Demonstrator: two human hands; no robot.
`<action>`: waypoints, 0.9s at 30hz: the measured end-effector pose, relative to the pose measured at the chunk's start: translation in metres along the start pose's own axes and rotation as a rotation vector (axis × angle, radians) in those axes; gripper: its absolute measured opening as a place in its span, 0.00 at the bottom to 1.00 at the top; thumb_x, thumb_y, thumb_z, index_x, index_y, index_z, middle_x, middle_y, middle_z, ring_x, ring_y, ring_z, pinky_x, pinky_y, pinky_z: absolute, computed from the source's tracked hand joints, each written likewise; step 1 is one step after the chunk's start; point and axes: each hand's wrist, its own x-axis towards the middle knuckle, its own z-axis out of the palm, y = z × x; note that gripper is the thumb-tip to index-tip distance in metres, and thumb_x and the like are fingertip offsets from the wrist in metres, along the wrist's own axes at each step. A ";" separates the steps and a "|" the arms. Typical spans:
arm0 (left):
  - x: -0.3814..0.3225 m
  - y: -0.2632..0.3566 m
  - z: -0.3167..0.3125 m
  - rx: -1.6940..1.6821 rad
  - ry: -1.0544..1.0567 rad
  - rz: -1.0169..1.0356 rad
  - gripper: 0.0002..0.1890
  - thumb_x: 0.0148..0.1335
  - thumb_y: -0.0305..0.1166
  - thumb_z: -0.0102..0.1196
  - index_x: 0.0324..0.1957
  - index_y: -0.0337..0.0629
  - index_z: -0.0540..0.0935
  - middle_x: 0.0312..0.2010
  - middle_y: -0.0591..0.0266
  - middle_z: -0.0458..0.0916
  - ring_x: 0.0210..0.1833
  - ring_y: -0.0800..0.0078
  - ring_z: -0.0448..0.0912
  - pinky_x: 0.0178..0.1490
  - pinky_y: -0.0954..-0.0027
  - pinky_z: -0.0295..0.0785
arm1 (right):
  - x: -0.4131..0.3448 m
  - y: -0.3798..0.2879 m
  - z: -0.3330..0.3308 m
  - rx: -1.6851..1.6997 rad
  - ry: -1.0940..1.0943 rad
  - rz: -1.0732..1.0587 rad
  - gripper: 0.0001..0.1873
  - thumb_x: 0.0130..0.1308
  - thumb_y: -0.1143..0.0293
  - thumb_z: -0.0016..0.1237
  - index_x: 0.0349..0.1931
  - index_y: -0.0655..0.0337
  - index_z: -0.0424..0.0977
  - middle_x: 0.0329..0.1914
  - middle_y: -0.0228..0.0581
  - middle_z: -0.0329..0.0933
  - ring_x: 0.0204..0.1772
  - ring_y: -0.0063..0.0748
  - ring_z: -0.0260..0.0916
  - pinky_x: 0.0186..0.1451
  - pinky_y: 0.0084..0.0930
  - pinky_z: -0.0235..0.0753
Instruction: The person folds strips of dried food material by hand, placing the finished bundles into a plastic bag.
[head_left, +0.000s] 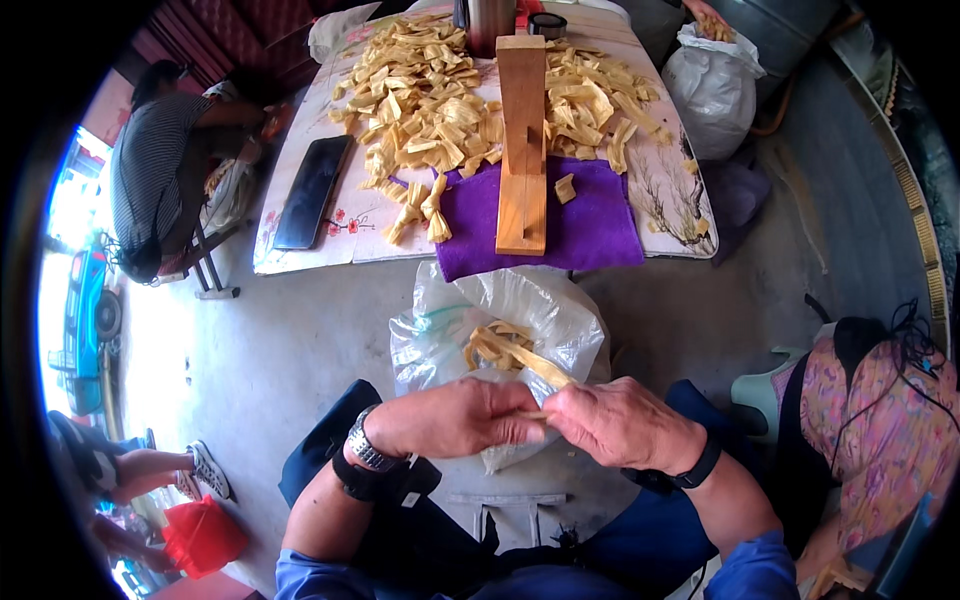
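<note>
Both hands meet above an open clear plastic bag (551, 300) that holds pale yellow, dried-looking strips (499, 345). My left hand (457, 420), with a metal watch at the wrist, pinches the thin end of a strip. Close against it, my right hand (626, 424) grips the same or another strip (544, 366), which runs up towards the bag. On the table beyond, a wooden stand (523, 150) rests on a purple cloth (592, 225). Two knotted strips (435, 210) lie at the cloth's left edge, beside a large pile of flat yellow pieces (427, 97).
A black phone (313, 193) lies on the table's left side; a steel container (491, 26) and a roll of dark tape (547, 25) stand at the back. A white sack (712, 94) is right of the table. People sit at left and lower right.
</note>
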 end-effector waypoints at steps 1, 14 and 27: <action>0.001 -0.007 0.004 -0.044 -0.014 0.054 0.16 0.71 0.42 0.56 0.50 0.40 0.80 0.33 0.59 0.82 0.36 0.71 0.76 0.45 0.70 0.72 | -0.001 -0.004 -0.004 0.006 -0.058 0.021 0.08 0.70 0.68 0.50 0.37 0.61 0.67 0.27 0.49 0.74 0.31 0.55 0.77 0.30 0.43 0.75; 0.000 0.023 -0.036 0.280 0.586 0.318 0.12 0.71 0.29 0.54 0.53 0.38 0.77 0.41 0.61 0.77 0.44 0.71 0.77 0.49 0.70 0.72 | 0.042 0.011 -0.044 0.007 0.351 0.085 0.09 0.70 0.70 0.53 0.46 0.61 0.70 0.34 0.48 0.78 0.36 0.46 0.80 0.36 0.34 0.76; 0.048 0.056 -0.082 0.471 1.232 0.456 0.09 0.62 0.24 0.60 0.44 0.39 0.85 0.41 0.58 0.83 0.46 0.66 0.83 0.49 0.70 0.76 | 0.116 0.037 -0.068 -0.085 0.802 -0.063 0.09 0.63 0.78 0.59 0.43 0.61 0.78 0.38 0.42 0.82 0.40 0.37 0.81 0.42 0.28 0.79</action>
